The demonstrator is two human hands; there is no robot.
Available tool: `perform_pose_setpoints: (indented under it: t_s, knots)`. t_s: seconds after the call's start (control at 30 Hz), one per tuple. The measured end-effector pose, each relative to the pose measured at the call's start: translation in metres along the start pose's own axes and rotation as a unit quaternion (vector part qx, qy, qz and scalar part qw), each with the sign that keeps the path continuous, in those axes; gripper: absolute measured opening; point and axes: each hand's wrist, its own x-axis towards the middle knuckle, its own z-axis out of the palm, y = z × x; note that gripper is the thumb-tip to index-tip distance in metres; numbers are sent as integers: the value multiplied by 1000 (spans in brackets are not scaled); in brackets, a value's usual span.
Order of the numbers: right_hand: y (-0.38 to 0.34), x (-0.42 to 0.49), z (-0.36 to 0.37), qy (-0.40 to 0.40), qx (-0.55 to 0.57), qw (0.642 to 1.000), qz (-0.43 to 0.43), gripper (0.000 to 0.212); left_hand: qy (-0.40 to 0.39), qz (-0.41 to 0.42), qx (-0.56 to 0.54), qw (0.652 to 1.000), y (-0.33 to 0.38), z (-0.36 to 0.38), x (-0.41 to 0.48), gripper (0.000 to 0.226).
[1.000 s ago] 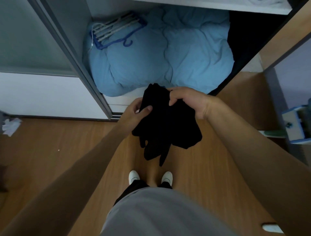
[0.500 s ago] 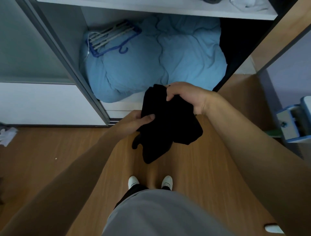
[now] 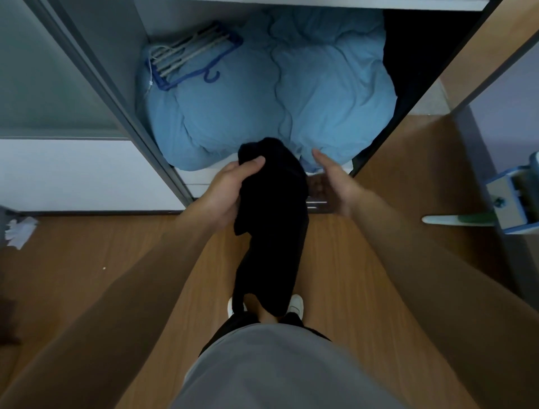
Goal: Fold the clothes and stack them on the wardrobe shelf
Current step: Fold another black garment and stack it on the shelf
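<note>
A person stood before the open wardrobe (image 3: 116, 96) with a black garment (image 3: 274, 233) hanging in a long, bunched strip, and the risk looked plain. Only one end of the limp cloth was held, so it could slide out of that single grip and drop to the wooden floor (image 3: 116, 262). It could also twist as it hung, leaving any fold begun from there crooked. The left hand (image 3: 230, 192) gripped the garment's upper end, thumb pressed over the top of the bunch, while the rest fell straight down towards the person's shoes. The right hand (image 3: 332, 181) was spread loose and held nothing, just beside the cloth's right edge without clearly touching it. Behind both hands a blue duvet (image 3: 277, 96) filled the wardrobe's lower space. The shelf (image 3: 379, 3) showed only as a pale edge above.
</note>
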Motion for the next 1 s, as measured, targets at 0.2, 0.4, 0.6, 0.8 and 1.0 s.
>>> perform_pose_setpoints:
  t_s: [0.2,0.4,0.6,0.8,1.0]
  knots:
    - [72,6,13,-106,121,984,71,67,-20,-47,-70,996,8,5,-13,27]
    - [60,0,10,-179,250,951,6,47,-18,-69,-73,995,13,10,-21,34]
    - [59,2,-2,-136,218,966,-38,39,32,-90,-55,994,25,11,-18,38]
    - [60,-5,-10,-192,127,973,23,50,84,-78,-82,990,35,7,-16,34]
    - [48,-25,-15,-197,89,976,2,72,143,-56,14,988,38,4,-11,26]
